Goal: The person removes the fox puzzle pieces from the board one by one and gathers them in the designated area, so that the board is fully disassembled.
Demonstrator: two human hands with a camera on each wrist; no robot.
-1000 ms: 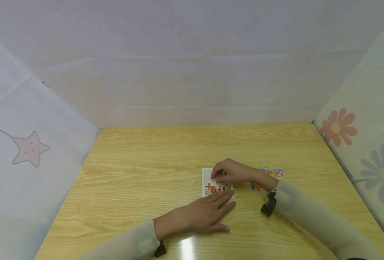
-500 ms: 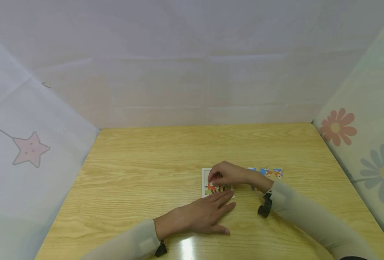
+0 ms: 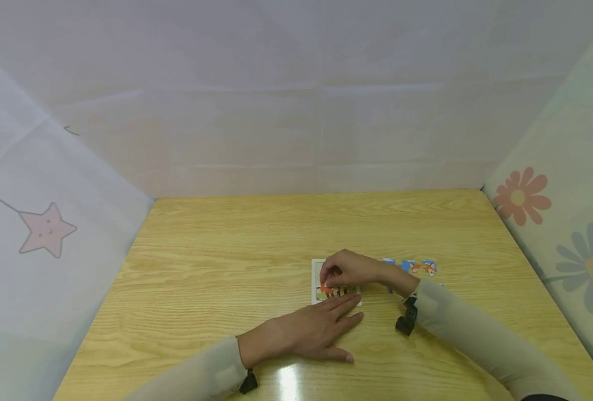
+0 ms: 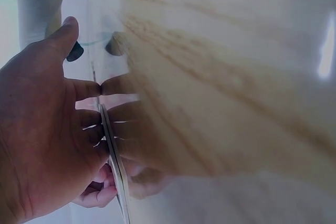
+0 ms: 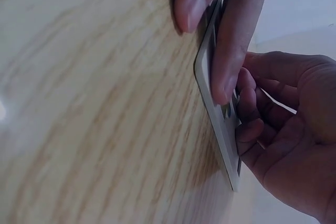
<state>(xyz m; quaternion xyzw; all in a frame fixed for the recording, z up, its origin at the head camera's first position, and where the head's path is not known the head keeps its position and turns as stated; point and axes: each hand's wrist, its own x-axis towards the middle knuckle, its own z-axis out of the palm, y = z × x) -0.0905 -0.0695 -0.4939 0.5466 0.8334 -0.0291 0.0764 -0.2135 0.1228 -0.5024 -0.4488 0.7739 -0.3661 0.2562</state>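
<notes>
A small square puzzle board point(image 3: 314, 278) with a pale frame lies on the wooden table, its lower part showing a red, green and brown picture. My left hand point(image 3: 311, 334) lies flat with straight fingers, the fingertips resting on the board's near edge. Over the board, my right hand point(image 3: 351, 268) has curled fingers, with thumb and index finger pinching a puzzle piece down at the picture; the fingers mostly hide that piece. From the right wrist view, the curled right fingers point(image 5: 252, 111) touch the board's upper face, beside a straight left finger point(image 5: 233, 45).
Several loose puzzle pieces point(image 3: 429, 266) with blue and orange fox pictures lie right of the board, partly hidden by the right forearm. The wooden table point(image 3: 216, 239) is enclosed by pale cloth walls point(image 3: 296, 133). Both wrists carry black straps.
My right hand has shifted slightly left and toward the near side over the board, uncovering more loose pieces at the right. The left hand has stayed in place.
</notes>
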